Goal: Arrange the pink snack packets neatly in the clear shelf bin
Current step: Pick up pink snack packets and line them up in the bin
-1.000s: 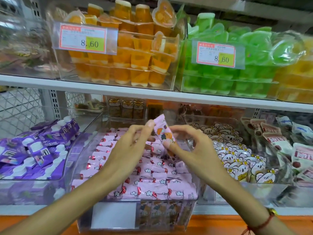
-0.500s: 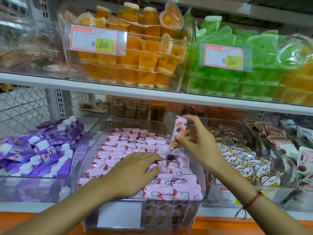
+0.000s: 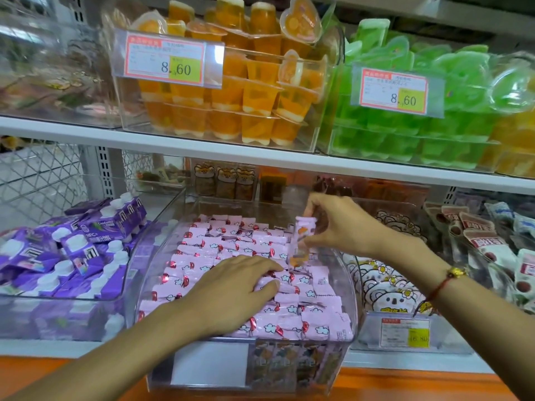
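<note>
On the lower shelf of a shop display, a clear shelf bin [image 3: 346, 273] sits between purple cartons [image 3: 72, 250] on the left and bear-print packs [image 3: 385, 287] on the right, filled with rows of pink snack packets [image 3: 220, 247]. The left hand [image 3: 231, 287] lies flat on the packets near the middle of the bin, fingers straight and pressing down. The right hand [image 3: 341, 224] pinches one pink packet [image 3: 301, 241] between thumb and fingers, holding it upright near the bin's right wall, its lower end touching the packets below. A red cord bracelet [image 3: 443, 285] circles the right wrist. On the shelf above, orange jelly cups [image 3: 246, 91] and green jelly cups [image 3: 405, 134] carry 8.60 price tags [image 3: 165, 60].
</note>
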A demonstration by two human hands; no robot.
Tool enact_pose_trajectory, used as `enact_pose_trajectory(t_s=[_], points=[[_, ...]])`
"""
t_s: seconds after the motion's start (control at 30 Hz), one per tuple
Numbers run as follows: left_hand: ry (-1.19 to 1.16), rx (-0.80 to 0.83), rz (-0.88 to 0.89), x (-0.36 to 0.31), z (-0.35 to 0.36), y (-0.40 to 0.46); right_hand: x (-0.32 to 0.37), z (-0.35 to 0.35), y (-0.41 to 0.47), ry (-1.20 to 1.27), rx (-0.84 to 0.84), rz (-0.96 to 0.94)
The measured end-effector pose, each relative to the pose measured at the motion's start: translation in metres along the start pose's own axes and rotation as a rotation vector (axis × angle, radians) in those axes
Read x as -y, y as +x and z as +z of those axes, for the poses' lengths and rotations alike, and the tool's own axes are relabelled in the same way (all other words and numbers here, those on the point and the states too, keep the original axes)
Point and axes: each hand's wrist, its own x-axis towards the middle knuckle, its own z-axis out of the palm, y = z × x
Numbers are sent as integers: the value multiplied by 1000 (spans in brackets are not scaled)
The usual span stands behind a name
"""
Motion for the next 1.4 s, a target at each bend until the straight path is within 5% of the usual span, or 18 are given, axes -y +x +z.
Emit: enact_pose_trajectory(t_s=[0.17, 0.3, 0.53, 0.7, 0.87, 1.0, 1.2, 1.4], points=[[-8, 13, 1, -1, -2, 1, -2, 31, -3, -403, 326, -14], [12, 8, -11, -3, -10, 8, -2, 29, 4, -473, 420, 7], [153, -40, 38, -1, -9, 38, -13, 17, 8, -196, -73, 100], [180, 147, 20, 11, -4, 41, -14, 37, 23, -397, 100, 63], [205, 71, 93, 8, -3, 40, -15, 41, 28, -455, 200, 62], [185, 97, 78, 12, -1, 39, -17, 34, 20, -338, 85, 70], [205, 147, 72, 11, -3, 43, -17, 35, 23, -210, 138, 66], [201, 143, 74, 13, -2, 44, -17, 34, 14, 283, -114, 123]])
